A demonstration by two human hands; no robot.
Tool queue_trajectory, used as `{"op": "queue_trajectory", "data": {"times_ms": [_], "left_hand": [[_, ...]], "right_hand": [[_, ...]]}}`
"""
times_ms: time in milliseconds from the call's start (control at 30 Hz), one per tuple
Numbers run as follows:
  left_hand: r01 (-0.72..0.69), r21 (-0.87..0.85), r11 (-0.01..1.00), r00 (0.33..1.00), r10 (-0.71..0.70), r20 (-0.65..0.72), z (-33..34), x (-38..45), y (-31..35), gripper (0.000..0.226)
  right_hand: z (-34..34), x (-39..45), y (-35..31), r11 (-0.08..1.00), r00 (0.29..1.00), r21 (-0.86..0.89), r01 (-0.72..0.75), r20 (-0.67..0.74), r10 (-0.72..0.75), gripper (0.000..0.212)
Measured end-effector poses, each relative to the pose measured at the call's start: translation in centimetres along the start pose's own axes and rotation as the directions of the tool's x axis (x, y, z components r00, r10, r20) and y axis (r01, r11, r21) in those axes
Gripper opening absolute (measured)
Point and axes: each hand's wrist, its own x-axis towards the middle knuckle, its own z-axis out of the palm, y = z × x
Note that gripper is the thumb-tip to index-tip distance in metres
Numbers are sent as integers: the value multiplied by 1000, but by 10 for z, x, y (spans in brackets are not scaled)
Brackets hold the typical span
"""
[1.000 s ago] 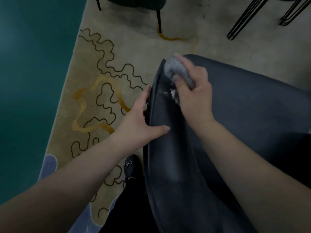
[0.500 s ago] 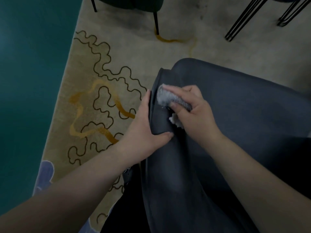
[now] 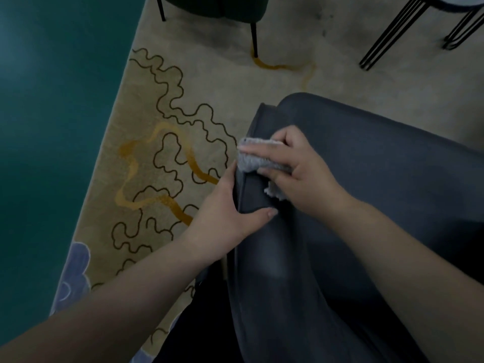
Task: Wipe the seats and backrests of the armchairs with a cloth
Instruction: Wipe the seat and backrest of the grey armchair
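Observation:
A dark grey armchair [image 3: 379, 179] fills the right half of the view, its backrest edge running down the middle. My right hand [image 3: 301, 174] presses a bunched grey cloth [image 3: 258, 158] against the top left edge of the backrest. My left hand [image 3: 230, 213] grips that same edge just below the cloth, thumb across the front face and fingers hidden behind it. Part of the cloth sticks out under my right palm.
A beige rug [image 3: 183, 106] with wavy dark and gold lines lies to the left, beside teal floor [image 3: 52, 127]. A dark green chair [image 3: 217, 9] with thin black legs stands at the top. Black wire legs [image 3: 387, 35] stand at the top right.
My right hand has slid the cloth from the far top of the backrest edge back toward my left hand. The left hand keeps its grip on the edge.

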Motion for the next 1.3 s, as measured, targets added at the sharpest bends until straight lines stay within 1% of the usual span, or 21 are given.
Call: {"op": "queue_trajectory", "data": {"times_ms": [33,67,133,167,200,267,333,467,533,567,600,667,700,733,800,867,933,1033,1133,1233,1300], "left_hand": [[0,3,1000,1000,0,7,0,-4,-1,73],[4,0,1000,1000,-4,16,-1,-8,-2,74],[21,-21,1000,999,-21,40,-1,-16,-5,81],[29,-27,999,998,-28,49,-1,-19,-7,83],[40,-32,999,998,-38,55,-1,-21,-9,85],[60,-43,997,996,-58,66,-1,-26,-11,86],[60,-49,997,996,-56,71,0,-30,-13,86],[49,-54,997,996,-45,71,3,-39,-16,86],[42,-24,999,997,-40,61,3,-45,-17,91],[46,-9,999,997,-45,57,4,-48,-17,94],[51,-3,999,997,-51,55,4,-50,-17,96],[67,5,998,996,-67,60,4,-52,-17,99],[78,11,997,995,-78,63,4,-53,-17,101],[87,13,996,994,-88,66,4,-52,-17,101],[96,10,995,992,-97,77,3,-52,-16,101],[102,22,995,989,-103,103,2,-52,-16,105],[104,31,994,985,-108,138,-1,-52,-15,110],[92,26,995,981,-95,168,-2,-53,-12,110],[81,60,995,973,-92,213,-5,-59,-14,116],[146,69,987,947,-160,278,-9,-68,-18,132],[188,54,981,935,-195,295,-11,-74,-17,138]], "right_hand": [[1,-4,-1,1000,1000,13,-10,2,10,48],[0,-5,-3,997,999,63,-50,-12,51,46],[-2,3,-2,967,979,197,-160,-95,181,42],[-2,10,0,955,962,223,-193,-148,229,40],[-1,15,2,959,953,195,-205,-184,241,38],[2,17,4,978,959,95,-187,-197,202,40],[8,6,2,987,975,60,-146,-162,154,44],[14,-41,-9,998,998,52,-33,-44,35,54],[16,-66,-11,996,999,76,-38,0,38,53],[16,-72,-12,990,997,113,-79,-2,80,50],[14,-71,-13,971,988,191,-143,-30,151,47],[10,-52,-14,895,936,370,-249,-146,320,36],[7,-36,-10,876,905,400,-269,-206,372,33],[4,-18,-7,876,886,395,-277,-248,392,33],[2,14,0,892,880,359,-276,-278,384,36],[6,26,3,906,892,319,-277,-265,366,37],[11,9,-1,935,919,276,-225,-259,298,41],[20,-47,-12,951,970,268,-157,-138,199,55],[25,-101,-18,976,994,194,-102,-29,110,55],[20,-124,-19,988,993,114,-109,50,104,53],[15,-117,-23,976,984,133,-172,70,163,53]]}}
